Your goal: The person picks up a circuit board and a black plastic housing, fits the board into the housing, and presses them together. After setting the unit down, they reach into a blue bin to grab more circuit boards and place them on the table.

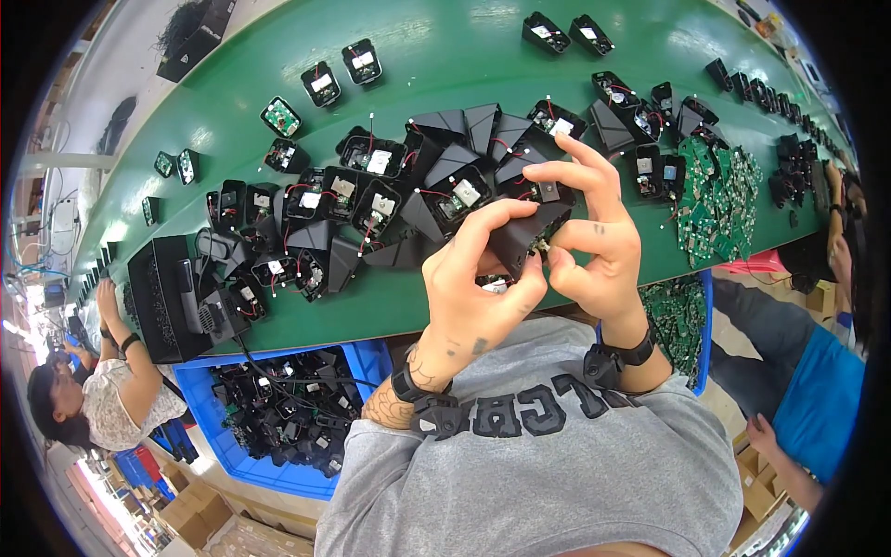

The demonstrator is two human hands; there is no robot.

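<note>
My left hand grips a black plastic housing, tilted above the near edge of the green table, with fingers over its top and thumb below. At its open end, small parts and a pale connector-like piece show. There my right hand brings thumb and index finger together in a pinch, other fingers raised and spread. What lies between those fingertips is too small to make out. Behind my hands, many similar black housings lie in a pile, several with circuit boards, white parts and red wires inside.
Loose green circuit boards are heaped right on the green table. A blue bin of black parts stands below left, another blue bin of boards below right. A black box stands left. One person works at left, others at right.
</note>
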